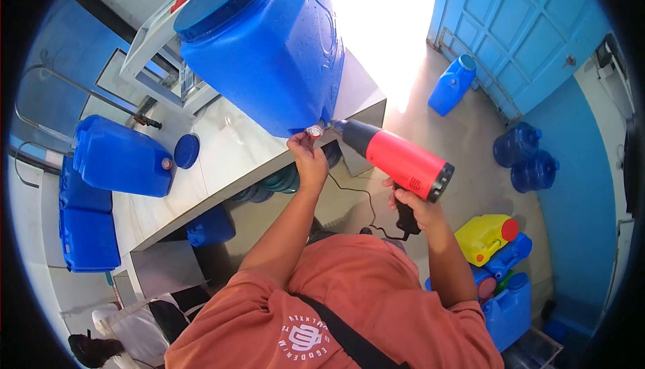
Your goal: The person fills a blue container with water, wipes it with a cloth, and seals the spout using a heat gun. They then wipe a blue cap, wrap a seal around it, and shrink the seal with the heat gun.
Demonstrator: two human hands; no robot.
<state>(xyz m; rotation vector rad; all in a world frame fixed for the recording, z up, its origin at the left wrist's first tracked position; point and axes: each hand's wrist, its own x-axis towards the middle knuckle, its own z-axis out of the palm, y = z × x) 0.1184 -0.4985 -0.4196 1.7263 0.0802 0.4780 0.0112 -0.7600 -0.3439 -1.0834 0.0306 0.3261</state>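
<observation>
A large blue container [262,53] with a round blue lid stands at the counter's edge. My left hand [309,160] is closed at its lower corner, fingers pinched on a small red-and-white cap [314,131]. My right hand [420,211] is wrapped round the black handle of a red and black heat gun [403,160]. The gun's metal nozzle points left, close beside the cap. A black cord hangs from the handle and runs down toward the floor.
On the counter [228,147] lie another blue container [121,157] and a loose blue lid [187,151]. A blue jug [452,85] stands on the floor near the blue door [524,26]. Yellow [485,238] and blue containers are at the lower right.
</observation>
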